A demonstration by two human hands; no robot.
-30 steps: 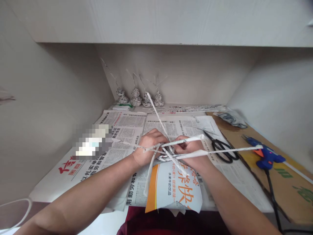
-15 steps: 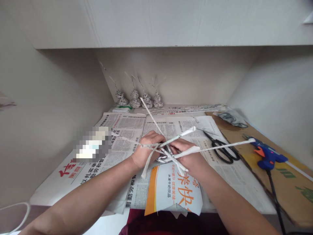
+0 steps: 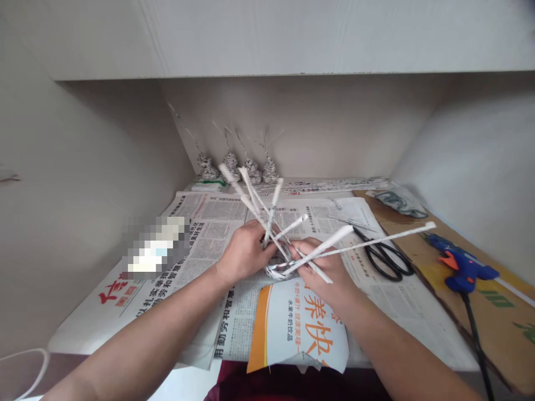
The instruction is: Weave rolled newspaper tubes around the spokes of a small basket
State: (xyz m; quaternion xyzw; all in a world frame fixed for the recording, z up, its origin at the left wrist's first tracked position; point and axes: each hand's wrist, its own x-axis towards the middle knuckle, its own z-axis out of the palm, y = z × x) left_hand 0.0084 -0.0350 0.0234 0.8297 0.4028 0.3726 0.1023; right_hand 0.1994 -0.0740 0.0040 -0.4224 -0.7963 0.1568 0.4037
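Between my hands is a small round weave of rolled newspaper [image 3: 278, 271], with several white paper tubes [image 3: 334, 239] sticking out of it up and to the right. My left hand [image 3: 247, 252] grips its left side, thumb and fingers closed near the tube bases. On the other side my right hand [image 3: 320, 262] is closed around the weave's right edge, its fingers partly hidden behind the tubes. Just below lies a torn orange and white printed sheet [image 3: 288, 328], on top of the spread newspaper [image 3: 217, 223].
Several woven gourd shapes [image 3: 270, 170] stand at the back, beside a bundle of long paper tubes [image 3: 326, 185]. Black scissors [image 3: 388, 259] lie to the right. A blue glue gun [image 3: 468, 267] with a cord rests on cardboard [image 3: 501, 345]. A bagged item [image 3: 399, 203] lies behind it.
The paper tubes have swung upward and now fan up and right, where some pointed down or left before. My left hand has shifted slightly left, and the weave's rim shows more.
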